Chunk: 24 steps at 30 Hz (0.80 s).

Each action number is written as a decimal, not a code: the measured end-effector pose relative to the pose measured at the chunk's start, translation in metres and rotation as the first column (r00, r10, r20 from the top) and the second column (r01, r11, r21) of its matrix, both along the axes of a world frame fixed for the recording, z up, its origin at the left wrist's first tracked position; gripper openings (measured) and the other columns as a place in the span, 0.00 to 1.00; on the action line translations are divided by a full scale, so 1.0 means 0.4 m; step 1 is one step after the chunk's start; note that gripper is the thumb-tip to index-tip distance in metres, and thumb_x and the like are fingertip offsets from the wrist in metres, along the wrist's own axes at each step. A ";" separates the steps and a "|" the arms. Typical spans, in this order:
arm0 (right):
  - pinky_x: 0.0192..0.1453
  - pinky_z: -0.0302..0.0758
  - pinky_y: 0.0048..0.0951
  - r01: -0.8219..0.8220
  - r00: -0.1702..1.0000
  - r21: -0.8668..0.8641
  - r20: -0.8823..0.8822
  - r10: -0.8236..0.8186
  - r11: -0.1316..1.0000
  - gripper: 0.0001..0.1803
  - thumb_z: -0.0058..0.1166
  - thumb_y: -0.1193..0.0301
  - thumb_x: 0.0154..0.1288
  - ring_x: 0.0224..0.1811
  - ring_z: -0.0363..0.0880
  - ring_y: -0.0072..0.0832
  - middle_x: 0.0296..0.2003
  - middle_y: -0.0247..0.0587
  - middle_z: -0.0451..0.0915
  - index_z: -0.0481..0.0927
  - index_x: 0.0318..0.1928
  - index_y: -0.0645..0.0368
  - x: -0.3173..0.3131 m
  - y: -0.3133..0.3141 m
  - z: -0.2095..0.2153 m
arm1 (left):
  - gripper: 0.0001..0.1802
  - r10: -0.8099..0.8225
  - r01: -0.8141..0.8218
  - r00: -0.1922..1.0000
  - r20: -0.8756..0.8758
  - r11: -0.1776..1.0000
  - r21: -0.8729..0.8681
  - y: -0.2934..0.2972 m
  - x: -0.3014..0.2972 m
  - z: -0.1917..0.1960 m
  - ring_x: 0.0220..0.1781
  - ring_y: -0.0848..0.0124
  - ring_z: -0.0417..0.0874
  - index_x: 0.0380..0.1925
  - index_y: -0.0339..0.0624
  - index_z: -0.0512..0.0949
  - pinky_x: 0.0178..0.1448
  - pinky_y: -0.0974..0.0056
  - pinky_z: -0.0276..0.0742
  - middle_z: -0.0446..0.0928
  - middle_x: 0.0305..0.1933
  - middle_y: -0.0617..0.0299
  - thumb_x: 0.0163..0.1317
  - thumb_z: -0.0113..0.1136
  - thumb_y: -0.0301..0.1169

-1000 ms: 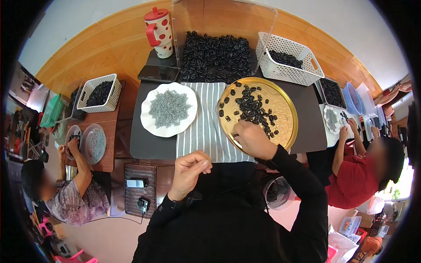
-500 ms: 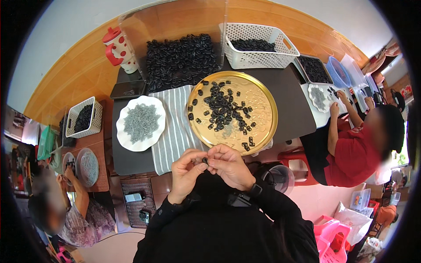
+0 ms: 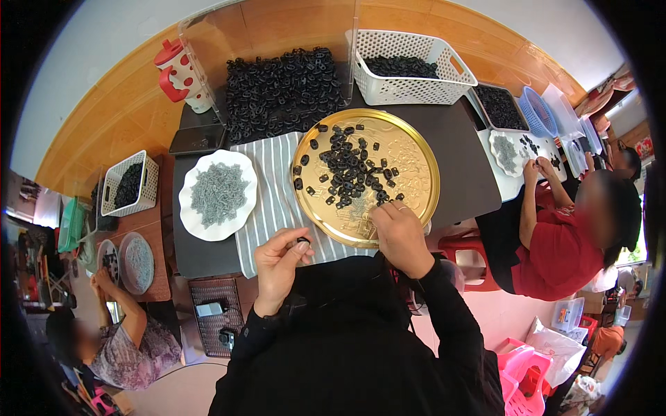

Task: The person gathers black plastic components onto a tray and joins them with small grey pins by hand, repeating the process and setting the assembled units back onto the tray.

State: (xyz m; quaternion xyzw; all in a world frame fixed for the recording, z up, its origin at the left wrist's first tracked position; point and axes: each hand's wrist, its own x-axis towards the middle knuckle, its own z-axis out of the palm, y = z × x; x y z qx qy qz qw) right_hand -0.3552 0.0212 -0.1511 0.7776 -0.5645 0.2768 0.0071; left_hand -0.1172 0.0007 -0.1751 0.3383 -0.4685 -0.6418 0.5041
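Note:
My left hand (image 3: 279, 267) is closed in a pinch, just off the near edge of the table. Between its thumb and forefinger sits a small black plastic piece (image 3: 303, 240). My right hand (image 3: 404, 239) reaches over the near rim of a round gold tray (image 3: 416, 156), its fingers drawn together and pointing down. Whatever those fingertips touch or hold is hidden. Near them on the tray lie a small patch of thin grey pieces (image 3: 359, 209) and a spread of black oval pieces (image 3: 349, 163).
Left of the tray, a striped cloth (image 3: 267, 201) and a white scalloped plate (image 3: 187, 201) of grey pieces. Behind are a clear bin (image 3: 277, 28) and a white basket (image 3: 416, 91) of black parts, and a spotted cup (image 3: 187, 80). A person sits on each side.
My hands were together around a small black piece. They have parted: the right has moved forward and right onto the tray, while the left has drawn slightly left, keeping a black piece.

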 end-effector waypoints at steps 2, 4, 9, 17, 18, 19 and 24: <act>0.37 0.70 0.36 -0.031 0.996 0.018 -0.085 0.033 0.999 0.07 0.49 0.79 0.46 0.32 0.73 0.41 0.26 0.45 0.73 0.73 0.30 0.63 0.004 -0.004 0.006 | 0.11 0.044 -0.038 0.991 0.130 0.998 -0.051 -0.003 0.003 -0.001 0.32 0.74 0.79 0.42 0.33 0.79 0.31 0.73 0.74 0.78 0.36 0.57 0.59 0.57 0.18; 0.38 0.70 0.36 -0.063 0.984 0.034 -0.168 0.068 0.997 0.07 0.49 0.78 0.46 0.32 0.73 0.40 0.26 0.45 0.73 0.73 0.30 0.63 0.013 -0.007 0.014 | 0.11 0.086 -0.020 0.936 0.341 0.981 -0.192 -0.017 0.012 0.007 0.32 0.71 0.78 0.41 0.33 0.80 0.32 0.70 0.73 0.78 0.35 0.56 0.57 0.58 0.18; 0.38 0.71 0.36 -0.055 0.942 0.036 -0.330 0.064 0.998 0.06 0.50 0.75 0.47 0.31 0.72 0.40 0.25 0.46 0.72 0.73 0.29 0.62 0.028 -0.013 0.019 | 0.12 0.428 0.137 0.565 0.705 0.795 -0.591 -0.040 0.008 0.010 0.36 0.60 0.74 0.37 0.35 0.81 0.40 0.60 0.70 0.75 0.35 0.52 0.51 0.59 0.17; 0.30 0.69 0.21 0.102 0.757 0.206 0.618 -0.210 0.973 0.07 0.48 0.84 0.57 0.26 0.73 0.24 0.27 0.37 0.75 0.78 0.35 0.64 -0.076 0.024 -0.022 | 0.13 0.564 0.095 0.537 0.628 0.699 -0.708 -0.017 -0.057 0.053 0.43 0.55 0.70 0.37 0.35 0.80 0.45 0.58 0.68 0.74 0.38 0.53 0.48 0.60 0.17; 0.31 0.68 0.19 0.090 0.605 0.249 0.756 -0.251 0.964 0.06 0.48 0.83 0.59 0.27 0.72 0.19 0.27 0.33 0.74 0.78 0.36 0.64 -0.081 0.027 -0.024 | 0.12 0.493 0.122 0.620 0.610 0.708 -0.696 -0.012 -0.077 0.058 0.43 0.56 0.71 0.35 0.35 0.79 0.45 0.58 0.69 0.74 0.38 0.54 0.47 0.60 0.17; 0.32 0.67 0.17 0.070 0.427 0.289 0.856 -0.291 0.955 0.05 0.49 0.83 0.61 0.29 0.70 0.15 0.28 0.29 0.73 0.77 0.37 0.65 -0.089 0.033 -0.025 | 0.12 0.490 0.123 0.621 0.611 0.709 -0.694 -0.007 -0.104 0.065 0.43 0.56 0.71 0.35 0.35 0.79 0.45 0.58 0.69 0.74 0.38 0.54 0.47 0.60 0.17; 0.38 0.68 0.16 0.090 0.312 0.182 0.929 -0.201 0.979 0.03 0.49 0.83 0.63 0.32 0.70 0.13 0.30 0.29 0.73 0.76 0.36 0.68 -0.070 0.050 -0.020 | 0.12 0.263 0.394 0.668 0.696 0.668 -0.631 -0.013 -0.237 0.070 0.40 0.57 0.70 0.34 0.37 0.80 0.44 0.59 0.68 0.72 0.33 0.55 0.45 0.59 0.20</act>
